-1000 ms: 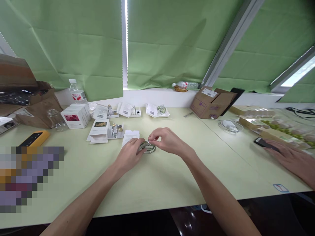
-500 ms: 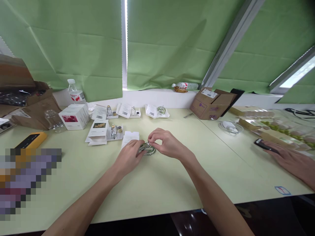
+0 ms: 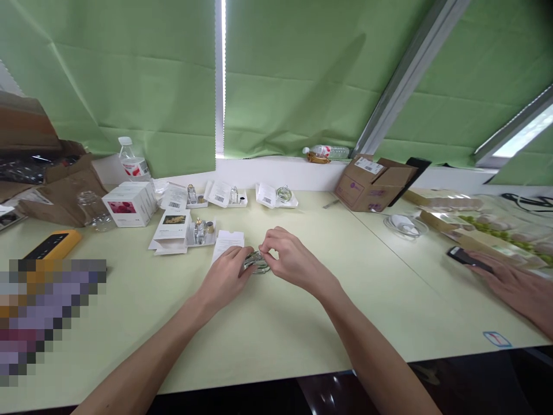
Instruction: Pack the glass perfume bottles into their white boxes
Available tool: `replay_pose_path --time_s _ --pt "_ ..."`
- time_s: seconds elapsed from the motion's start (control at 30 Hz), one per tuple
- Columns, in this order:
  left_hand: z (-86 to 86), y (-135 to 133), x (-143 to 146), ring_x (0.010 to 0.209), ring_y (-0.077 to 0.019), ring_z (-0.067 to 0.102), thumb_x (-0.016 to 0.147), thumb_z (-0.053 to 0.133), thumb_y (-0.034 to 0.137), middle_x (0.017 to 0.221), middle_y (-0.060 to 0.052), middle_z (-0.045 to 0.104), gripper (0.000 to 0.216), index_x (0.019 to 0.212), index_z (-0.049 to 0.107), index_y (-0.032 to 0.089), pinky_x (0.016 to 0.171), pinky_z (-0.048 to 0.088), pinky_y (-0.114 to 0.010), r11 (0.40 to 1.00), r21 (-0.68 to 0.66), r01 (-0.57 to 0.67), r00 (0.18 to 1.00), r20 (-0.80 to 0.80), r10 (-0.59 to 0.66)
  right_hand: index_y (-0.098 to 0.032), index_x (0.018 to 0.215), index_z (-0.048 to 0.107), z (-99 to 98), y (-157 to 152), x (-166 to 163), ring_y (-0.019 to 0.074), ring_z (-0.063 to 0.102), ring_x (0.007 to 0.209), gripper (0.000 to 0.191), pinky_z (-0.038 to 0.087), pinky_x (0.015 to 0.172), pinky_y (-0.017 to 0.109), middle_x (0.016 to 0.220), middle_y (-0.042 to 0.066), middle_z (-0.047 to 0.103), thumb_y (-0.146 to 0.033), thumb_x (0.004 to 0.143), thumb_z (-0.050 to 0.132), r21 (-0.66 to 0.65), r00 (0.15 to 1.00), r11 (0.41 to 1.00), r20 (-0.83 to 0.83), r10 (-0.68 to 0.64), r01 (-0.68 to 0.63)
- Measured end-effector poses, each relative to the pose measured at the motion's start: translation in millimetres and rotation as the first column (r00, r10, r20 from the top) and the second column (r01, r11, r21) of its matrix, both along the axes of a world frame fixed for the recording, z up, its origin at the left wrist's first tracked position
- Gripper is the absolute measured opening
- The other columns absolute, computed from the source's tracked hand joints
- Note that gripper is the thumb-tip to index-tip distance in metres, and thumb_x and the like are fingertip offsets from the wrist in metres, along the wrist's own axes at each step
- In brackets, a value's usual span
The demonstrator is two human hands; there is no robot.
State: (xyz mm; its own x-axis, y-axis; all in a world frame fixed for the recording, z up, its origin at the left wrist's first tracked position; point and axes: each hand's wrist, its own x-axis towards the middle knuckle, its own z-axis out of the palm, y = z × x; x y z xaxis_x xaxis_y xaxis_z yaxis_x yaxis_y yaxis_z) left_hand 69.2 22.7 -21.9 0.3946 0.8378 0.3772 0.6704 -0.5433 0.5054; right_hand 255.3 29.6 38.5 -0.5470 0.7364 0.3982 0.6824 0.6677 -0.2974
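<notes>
A small round glass bottle (image 3: 256, 263) lies on the pale green table (image 3: 268, 323) in front of me. My left hand (image 3: 224, 276) grips its left side with curled fingers. My right hand (image 3: 288, 260) is closed over its top and right side, fingertips pinched at the bottle's neck. A white card (image 3: 228, 241) lies just behind my left hand.
Several white boxes (image 3: 128, 203) and small bottles on open cards (image 3: 199, 229) stand at the back left, with a water bottle (image 3: 133, 164). A cardboard box (image 3: 368, 183) sits back right. Another person's hand (image 3: 514, 285) rests by a phone (image 3: 463, 256) at far right.
My right hand has dropped lower and closed in over the bottle. The left hand has held its grip. The other person's hand has shifted slightly.
</notes>
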Motion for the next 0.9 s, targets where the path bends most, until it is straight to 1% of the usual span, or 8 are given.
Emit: replay_pose_path --time_s 0.23,0.4,0.57,0.63,0.73,0.8,0.9 --pt "-3.8 1.2 -0.4 0.106 -0.0256 0.058 0.093 0.052 0.024 0.11 -0.006 0.064 0.02 0.113 0.052 0.024 0.081 0.049 -0.035 1.0 0.017 0.012 1.0 -0.009 -0.011 -0.019 0.066 0.048 -3.5 2.0 -1.5 0.0169 0.052 0.078 0.024 0.041 0.067 0.029 0.074 0.002 0.055 -0.004 0.083 0.053 -0.019 0.998 1.0 -0.05 -0.026 0.025" --pt "-5.5 1.7 -0.2 0.106 -0.0249 0.058 0.093 0.053 0.024 0.109 -0.006 0.064 0.021 0.114 0.051 0.024 0.08 0.048 -0.034 1.0 0.018 0.015 1.0 -0.009 -0.015 -0.019 0.067 0.049 -5.9 5.3 0.9 0.0163 0.051 0.078 0.022 0.04 0.067 0.028 0.076 0.001 0.056 -0.007 0.085 0.056 -0.057 0.994 0.998 -0.107 -0.015 0.009" --pt "-5.6 2.6 -0.1 0.107 -0.0248 0.058 0.094 0.051 0.025 0.109 -0.005 0.064 0.021 0.115 0.051 0.025 0.081 0.048 -0.034 1.0 0.01 0.015 1.0 -0.011 -0.015 -0.02 0.07 0.05 -8.4 6.6 3.7 0.0169 0.052 0.079 0.021 0.041 0.068 0.029 0.076 0.001 0.058 -0.011 0.087 0.059 -0.042 0.993 0.999 -0.121 -0.002 -0.003" --pt "-5.1 2.7 -0.1 0.107 -0.0249 0.058 0.093 0.052 0.025 0.109 -0.005 0.064 0.022 0.115 0.051 0.025 0.081 0.048 -0.035 1.0 0.011 0.017 1.0 -0.008 -0.017 -0.02 0.071 0.052 -7.9 4.7 4.0 0.0174 0.053 0.081 0.019 0.043 0.07 0.03 0.079 0.002 0.059 -0.013 0.088 0.058 -0.028 0.994 1.0 -0.112 -0.005 0.002" --pt "-4.1 2.5 -0.1 0.106 -0.0248 0.059 0.093 0.053 0.024 0.109 -0.005 0.064 0.021 0.114 0.051 0.025 0.081 0.048 -0.035 1.0 0.014 0.02 1.0 -0.001 -0.02 -0.02 0.075 0.055 -6.0 0.9 4.2 0.0183 0.055 0.089 0.015 0.045 0.074 0.031 0.089 0.004 0.062 -0.013 0.089 0.057 -0.011 0.994 1.0 -0.106 -0.026 0.025" --pt "-3.5 2.2 -0.1 0.106 -0.0247 0.059 0.093 0.053 0.025 0.11 -0.005 0.064 0.02 0.113 0.051 0.025 0.081 0.048 -0.035 1.0 0.013 0.021 1.0 0.001 -0.021 -0.02 0.076 0.056 -5.1 -1.1 4.3 0.0183 0.056 0.092 0.016 0.046 0.077 0.032 0.094 0.004 0.063 -0.011 0.089 0.055 -0.019 0.995 1.0 -0.1 -0.013 0.012" --pt "-2.7 1.8 -0.1 0.106 -0.0246 0.058 0.093 0.052 0.025 0.109 -0.005 0.064 0.019 0.112 0.051 0.025 0.081 0.048 -0.035 1.0 0.01 0.022 1.0 0.0 -0.022 -0.02 0.076 0.056 -5.6 -1.8 4.8 0.0177 0.057 0.093 0.019 0.047 0.078 0.032 0.095 0.004 0.065 -0.007 0.089 0.051 -0.038 0.995 0.999 -0.096 0.021 -0.024"
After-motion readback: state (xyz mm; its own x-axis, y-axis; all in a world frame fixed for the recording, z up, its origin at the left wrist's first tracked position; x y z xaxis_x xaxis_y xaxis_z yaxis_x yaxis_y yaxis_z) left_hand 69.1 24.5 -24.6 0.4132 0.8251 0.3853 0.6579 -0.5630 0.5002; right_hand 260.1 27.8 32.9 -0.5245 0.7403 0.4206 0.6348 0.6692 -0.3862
